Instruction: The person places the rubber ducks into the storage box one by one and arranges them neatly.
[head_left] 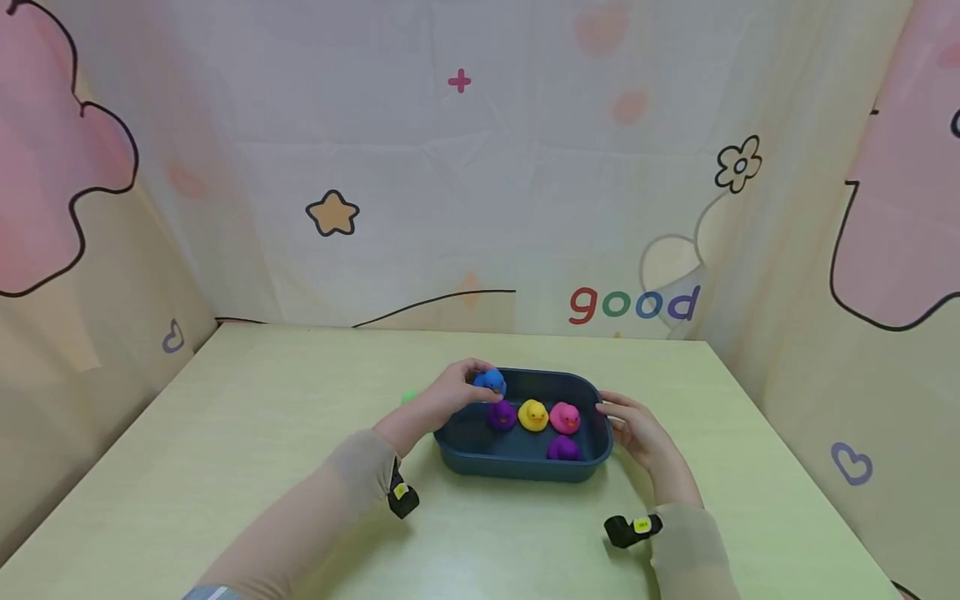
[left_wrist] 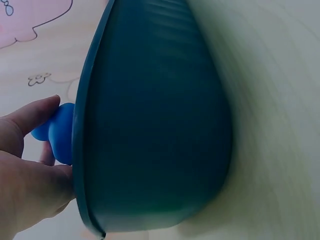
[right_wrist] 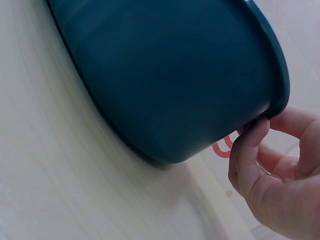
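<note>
A dark blue oblong plastic basin (head_left: 517, 468) stands on the table. Inside it sit a yellow rubber duck (head_left: 533, 415), a pink duck (head_left: 565, 418) and two purple ducks, one near the middle (head_left: 502, 416) and one at the front right (head_left: 564, 448). Over the basin's left end, my left hand (head_left: 457, 387) pinches a blue rubber duck (head_left: 491, 382) between thumb and fingers; the left wrist view shows this duck (left_wrist: 61, 134) level with the rim. At the right end, my right hand (head_left: 636, 429) holds the rim with its thumb and fingertips (right_wrist: 255, 132).
Something small and green (head_left: 408, 397) lies behind my left forearm, mostly hidden. The pale wooden table (head_left: 300, 375) reaches back to a printed cloth backdrop (head_left: 450, 208), with more cloth on both sides.
</note>
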